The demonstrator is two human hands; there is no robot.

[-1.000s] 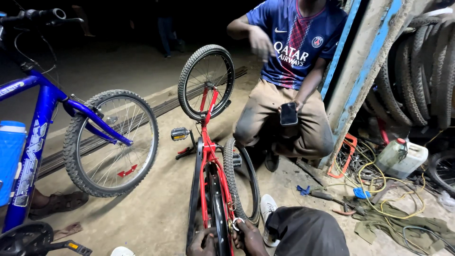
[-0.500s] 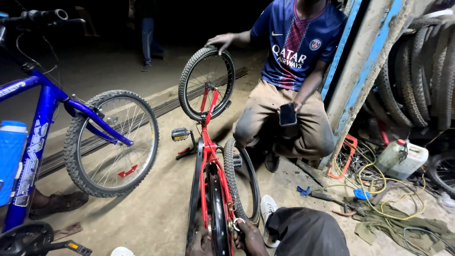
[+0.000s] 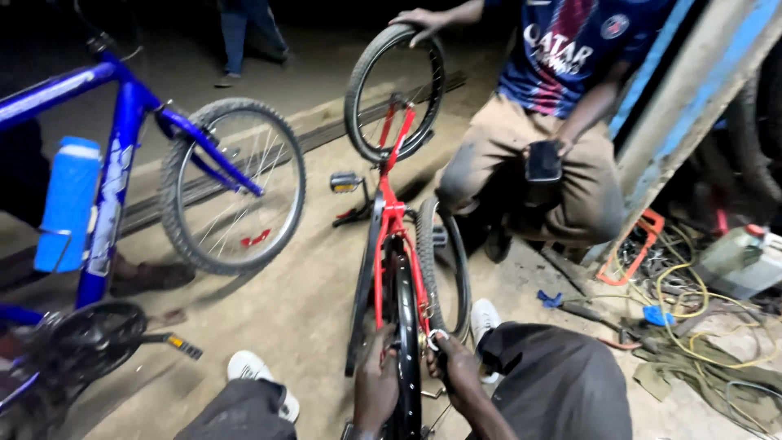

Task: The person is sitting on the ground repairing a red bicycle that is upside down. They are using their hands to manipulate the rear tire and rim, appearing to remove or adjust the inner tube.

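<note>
Hands low in frame, both on the rear of the red bicycle, which stands upside down so the wheels are free. My left hand is wrapped around the near tyre, fingers curled over the tread, I'd say to steady it. My right hand sits just beside the wheel at the axle end of the frame, fingertips pinched on a small silvery ring-shaped part; can't tell exactly what it is, too small and half hidden. My knees flank the wheel, white shoes on the dirt floor.

Across from me a seated person in a dark blue jersey rests one hand on the top of the far wheel, likely bracing the bike against tipping; that person's other hand holds a dark phone in the lap.

A loose wheel leans against the red frame on the right side. A pedal sticks out to the left.

Left of all this a blue bicycle stands with a light blue bottle in its cage, well apart from my hands. Tangled cables, a white jug and small tools lie on the ground at right.
</note>
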